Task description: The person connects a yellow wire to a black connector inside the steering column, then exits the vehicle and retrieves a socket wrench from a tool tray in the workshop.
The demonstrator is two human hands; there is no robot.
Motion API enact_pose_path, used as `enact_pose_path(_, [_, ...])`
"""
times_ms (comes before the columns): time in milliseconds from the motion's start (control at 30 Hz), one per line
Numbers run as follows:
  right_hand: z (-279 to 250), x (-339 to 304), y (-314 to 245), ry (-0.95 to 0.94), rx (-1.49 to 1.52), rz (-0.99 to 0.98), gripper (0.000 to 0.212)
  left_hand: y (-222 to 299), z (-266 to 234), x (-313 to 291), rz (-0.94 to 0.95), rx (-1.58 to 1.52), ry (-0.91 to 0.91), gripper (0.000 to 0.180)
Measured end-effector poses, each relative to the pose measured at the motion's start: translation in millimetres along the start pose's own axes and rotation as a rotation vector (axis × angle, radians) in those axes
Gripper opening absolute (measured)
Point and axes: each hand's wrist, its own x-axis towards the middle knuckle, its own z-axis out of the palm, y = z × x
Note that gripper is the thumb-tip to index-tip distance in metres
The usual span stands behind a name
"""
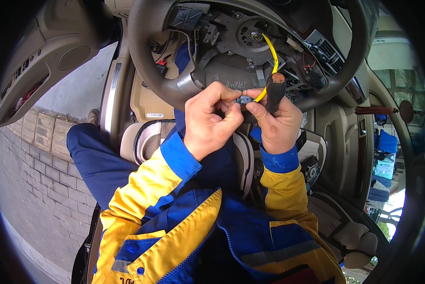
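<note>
Head view: dark plug (244,100), just above frame centre
Left hand (210,120): pinching its left end
Right hand (279,125): pinching its yellow cable (272,50) end
Handling: likely light, stiff, fragile; hold the body

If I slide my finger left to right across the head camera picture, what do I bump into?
Beige door panel → tan floor mat → left hand → small dark connector → right hand → round brown disc.
</note>
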Motion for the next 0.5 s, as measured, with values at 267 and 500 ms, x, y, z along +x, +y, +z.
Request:
enact_pose_path(267, [-6.5, -2.7, 1.8, -0.005, 0.022, 0.134, 0.022, 2.0, 0.8, -0.9, -0.009, 0.040, -0.060, 0.022])
enact_pose_path(500, [-28.3, -19.4, -3.2, 0.088, 0.304, 0.171, 0.022, 7.7, -32.6, -29.6, -0.110, 0.187, -0.383, 0.008])
